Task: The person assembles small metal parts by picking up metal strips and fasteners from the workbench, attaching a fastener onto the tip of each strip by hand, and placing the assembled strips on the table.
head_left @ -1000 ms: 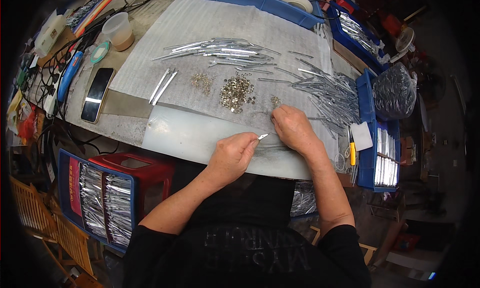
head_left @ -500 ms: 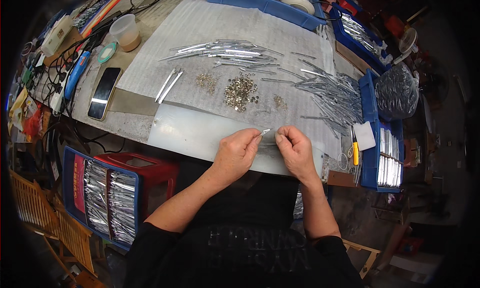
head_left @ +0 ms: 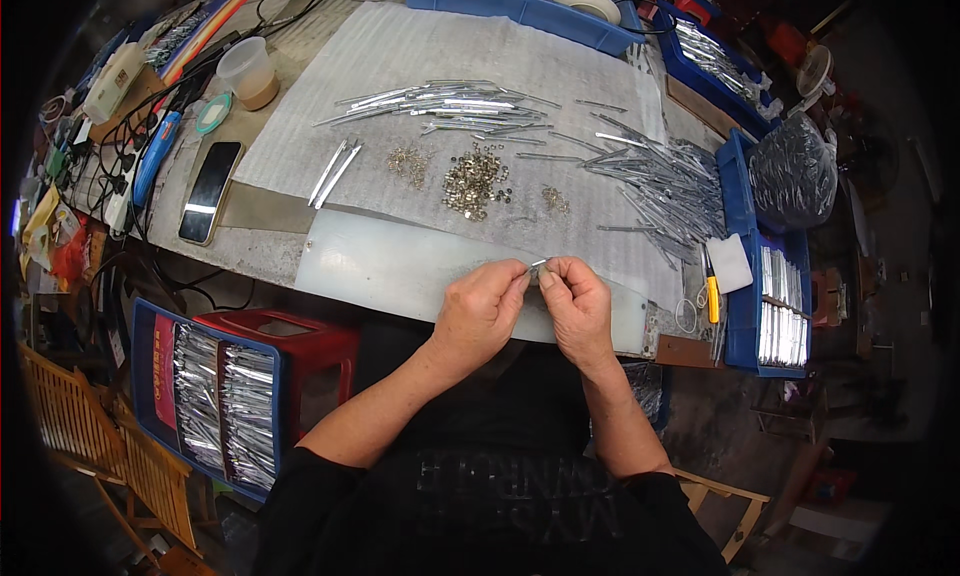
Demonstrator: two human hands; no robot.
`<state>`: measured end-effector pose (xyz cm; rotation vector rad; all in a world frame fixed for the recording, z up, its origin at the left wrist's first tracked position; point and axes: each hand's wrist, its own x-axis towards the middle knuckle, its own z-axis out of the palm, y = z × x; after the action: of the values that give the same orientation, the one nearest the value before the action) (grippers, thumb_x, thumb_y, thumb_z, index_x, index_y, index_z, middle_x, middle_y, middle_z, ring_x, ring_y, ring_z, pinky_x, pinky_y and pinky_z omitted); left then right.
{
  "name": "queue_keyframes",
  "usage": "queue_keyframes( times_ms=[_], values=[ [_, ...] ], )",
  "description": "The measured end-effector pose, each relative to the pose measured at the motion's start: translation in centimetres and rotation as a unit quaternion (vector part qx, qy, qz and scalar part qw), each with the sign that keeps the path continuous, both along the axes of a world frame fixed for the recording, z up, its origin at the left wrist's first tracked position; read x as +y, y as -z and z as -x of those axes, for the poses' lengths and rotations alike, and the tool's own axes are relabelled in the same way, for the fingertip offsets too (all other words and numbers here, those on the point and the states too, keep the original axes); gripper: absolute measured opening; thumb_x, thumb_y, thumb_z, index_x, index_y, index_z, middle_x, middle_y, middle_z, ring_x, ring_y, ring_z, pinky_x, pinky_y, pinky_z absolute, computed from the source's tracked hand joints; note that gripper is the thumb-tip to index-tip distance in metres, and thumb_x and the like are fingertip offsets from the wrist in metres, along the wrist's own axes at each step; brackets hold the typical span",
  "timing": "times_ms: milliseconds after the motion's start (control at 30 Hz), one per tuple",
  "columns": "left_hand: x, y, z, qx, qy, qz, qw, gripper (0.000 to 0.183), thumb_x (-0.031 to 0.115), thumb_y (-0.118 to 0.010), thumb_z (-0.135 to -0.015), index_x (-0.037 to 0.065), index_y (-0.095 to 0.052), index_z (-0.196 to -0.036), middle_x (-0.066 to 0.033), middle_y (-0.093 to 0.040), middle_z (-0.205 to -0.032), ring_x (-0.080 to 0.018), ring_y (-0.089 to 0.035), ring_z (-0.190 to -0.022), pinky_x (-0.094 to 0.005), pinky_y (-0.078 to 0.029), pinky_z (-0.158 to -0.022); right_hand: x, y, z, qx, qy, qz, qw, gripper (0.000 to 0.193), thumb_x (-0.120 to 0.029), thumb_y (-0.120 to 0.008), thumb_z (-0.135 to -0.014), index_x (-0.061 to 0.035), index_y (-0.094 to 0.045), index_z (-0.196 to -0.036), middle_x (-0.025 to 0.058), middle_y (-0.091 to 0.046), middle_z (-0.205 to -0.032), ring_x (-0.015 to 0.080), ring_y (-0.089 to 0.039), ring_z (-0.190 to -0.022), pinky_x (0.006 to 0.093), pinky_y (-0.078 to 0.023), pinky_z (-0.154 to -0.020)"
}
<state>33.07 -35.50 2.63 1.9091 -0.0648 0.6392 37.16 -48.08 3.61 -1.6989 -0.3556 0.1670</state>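
My left hand (head_left: 480, 308) is closed on a thin silvery metal strip (head_left: 538, 264), most of it hidden in the fingers. My right hand (head_left: 578, 306) pinches at the strip's protruding tip; any small part between its fingers is too small to make out. Both hands hover over a pale, translucent board (head_left: 385, 264) along the table's near edge. Beyond them lie a heap of small brassy and silver metal pieces (head_left: 474, 181), two scatterings of tinier gold-coloured parts (head_left: 409, 166), a row of bright strips (head_left: 440, 106) and a pile of grey strips (head_left: 665, 191).
A phone (head_left: 211, 193) and a plastic cup (head_left: 248, 73) of brown liquid stand left. At right are a yellow-handled tool (head_left: 712, 298), a white pad (head_left: 731, 264) and a blue bin (head_left: 738, 346) of strips. Another blue bin (head_left: 160, 416) sits low left beside a red stool (head_left: 330, 341).
My right hand has moved left, closing the gap, so its fingertips now meet the strip's tip at my left hand. The left hand has shifted only slightly.
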Motion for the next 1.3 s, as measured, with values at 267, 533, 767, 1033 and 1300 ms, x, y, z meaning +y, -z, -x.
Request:
queue_keyframes(
  times_ms=[267, 533, 767, 1033, 1300],
  values=[
    [-0.4, 0.2, 0.0, -0.037, -0.026, -0.073, 0.996, 0.008, 0.0, -0.057, -0.075, 0.0, -0.056, -0.083, -0.0124, -0.056, -0.068, -0.0254, -0.056, -0.057, -0.0314, -0.044, -0.05, 0.4, 0.3, 0.3, -0.002, 0.039, -0.016, 0.999, 0.013, -0.01, -0.055, -0.082, 0.0029, -0.054, -0.081, 0.0006, -0.052, -0.067, 0.0052, -0.043, -0.059, 0.0208, -0.038, -0.052],
    [-0.6, 0.2, 0.2, -0.039, -0.033, -0.055, 0.997, 0.008, 0.0, -0.057, -0.075, -0.001, -0.056, -0.083, -0.0121, -0.056, -0.068, -0.0239, -0.055, -0.056, -0.0304, -0.044, -0.05, 0.6, 0.4, 0.4, -0.084, 0.063, 0.06, 0.993, 0.013, -0.01, -0.055, -0.082, 0.003, -0.054, -0.081, 0.0072, -0.054, -0.066, 0.0103, -0.047, -0.056, 0.0246, -0.04, -0.051],
    [-0.5, 0.2, 0.2, -0.029, -0.03, -0.015, 0.999, 0.007, 0.002, -0.057, -0.077, -0.002, -0.057, -0.083, -0.0108, -0.057, -0.068, -0.0192, -0.055, -0.056, -0.0277, -0.044, -0.051, 0.2, 0.7, -0.4, -0.05, 0.024, 0.043, 0.997, 0.014, -0.012, -0.055, -0.083, 0.0024, -0.054, -0.083, 0.0051, -0.054, -0.065, 0.0086, -0.047, -0.057, 0.0233, -0.039, -0.051],
    [0.3, 0.2, 0.1, 0.03, -0.014, 0.06, 0.998, 0.007, 0.003, -0.057, -0.079, -0.002, -0.058, -0.083, -0.0069, -0.055, -0.062, -0.0108, -0.051, -0.053, -0.0233, -0.041, -0.05, -0.8, -0.5, -1.5, -0.054, -0.021, 0.084, 0.995, 0.013, -0.011, -0.054, -0.083, 0.0019, -0.056, -0.084, 0.0058, -0.055, -0.065, 0.0104, -0.049, -0.059, 0.0241, -0.04, -0.053],
    [1.2, 0.5, 0.0, 0.013, -0.032, 0.056, 0.998, 0.007, 0.004, -0.056, -0.08, -0.003, -0.058, -0.083, -0.0065, -0.054, -0.061, -0.0095, -0.05, -0.053, -0.0231, -0.04, -0.049, 0.6, -1.8, -5.0, -0.203, -0.022, 0.175, 0.963, 0.011, -0.008, -0.056, -0.078, 0.0015, -0.058, -0.084, 0.0134, -0.058, -0.074, 0.0255, -0.056, -0.065, 0.0311, -0.044, -0.058]
  ],
)
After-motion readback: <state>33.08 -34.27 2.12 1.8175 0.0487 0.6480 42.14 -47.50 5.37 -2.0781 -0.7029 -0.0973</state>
